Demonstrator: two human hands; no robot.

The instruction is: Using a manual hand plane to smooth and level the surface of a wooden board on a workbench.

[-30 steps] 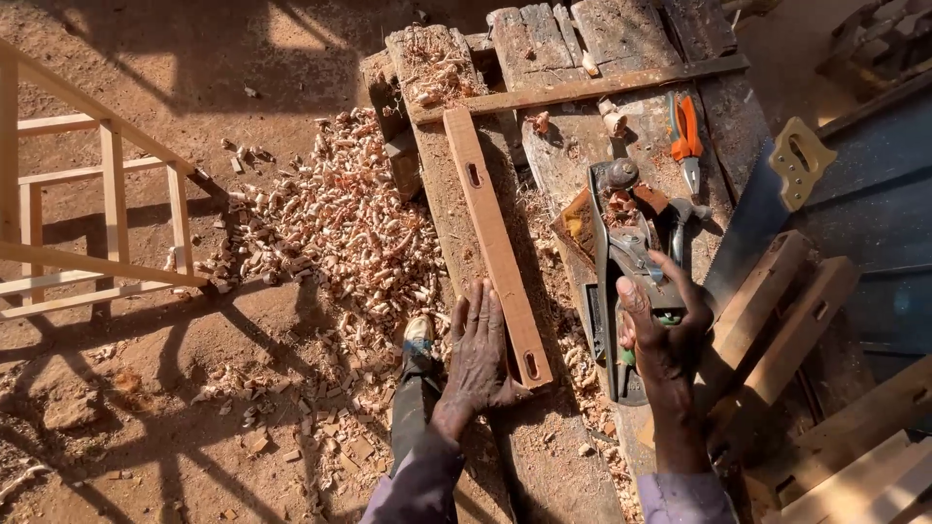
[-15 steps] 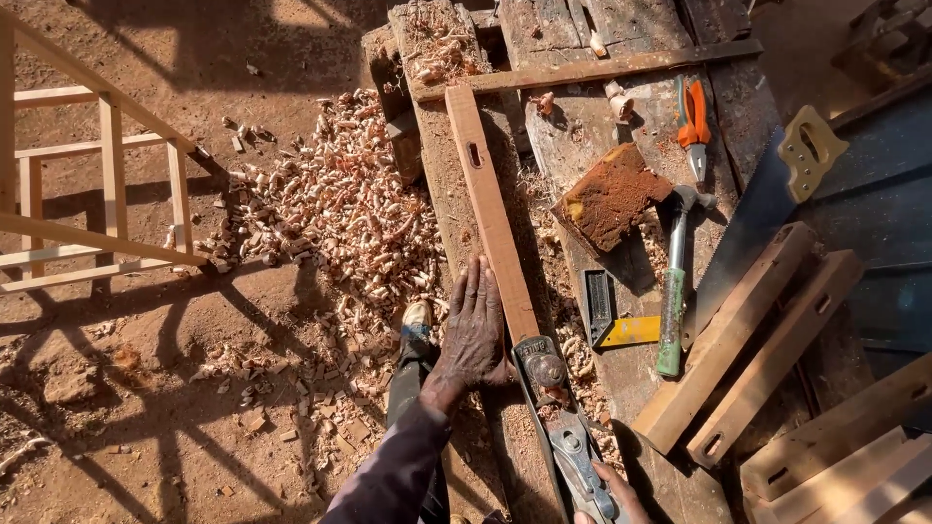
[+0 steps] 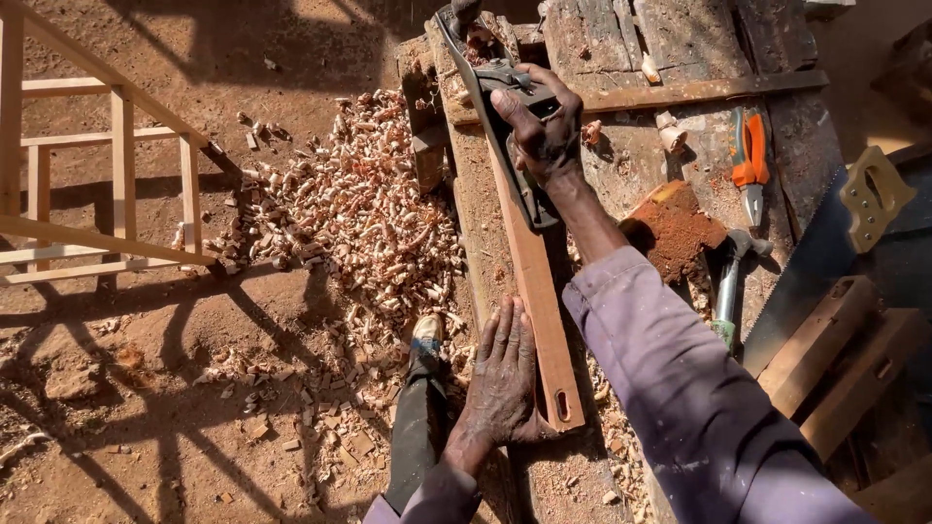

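Observation:
A long reddish wooden slat with a slot near its close end lies along a rough plank workbench. My left hand presses flat on the bench against the slat's near end, fingers spread. My right hand is stretched forward and grips the rear handle of a dark metal hand plane, which sits on the slat's far end.
A heap of wood shavings covers the dirt left of the bench. A pale wooden frame stands at far left. On the bench's right lie a hammer, orange pliers, a rusty block, a handsaw and wooden pieces.
My right hand picked the plane up from the right side of the bench, brought it to the slat's near end, then pushed it along the slat to the far end. The left hand stayed put.

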